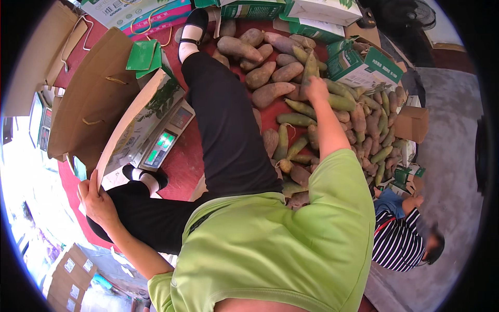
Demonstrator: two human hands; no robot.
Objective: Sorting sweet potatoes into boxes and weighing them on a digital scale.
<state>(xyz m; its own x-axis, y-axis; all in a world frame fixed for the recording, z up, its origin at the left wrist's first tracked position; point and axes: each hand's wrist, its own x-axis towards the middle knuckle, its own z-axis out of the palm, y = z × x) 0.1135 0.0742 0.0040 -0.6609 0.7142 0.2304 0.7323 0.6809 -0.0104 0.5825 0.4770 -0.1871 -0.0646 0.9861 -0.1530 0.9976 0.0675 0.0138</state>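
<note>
The right hand (316, 90) hides part of a green root (310, 66).

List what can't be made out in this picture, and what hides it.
Head view:
- Bottom of the large open brown cardboard carton: hidden by its near wall.
- Fingertips of the bare right hand at the long green tuber: hidden by the hand itself, slightly blurred.
- Weighing platform of the pale electronic scale with green-lit display: hidden by the carton.
- Top of the round black fan: cut off by the upper edge.

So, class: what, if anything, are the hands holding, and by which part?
The right hand holds a long green vegetable by its near end; the left hand grips the open cardboard carton by the near end of its rim.
</note>
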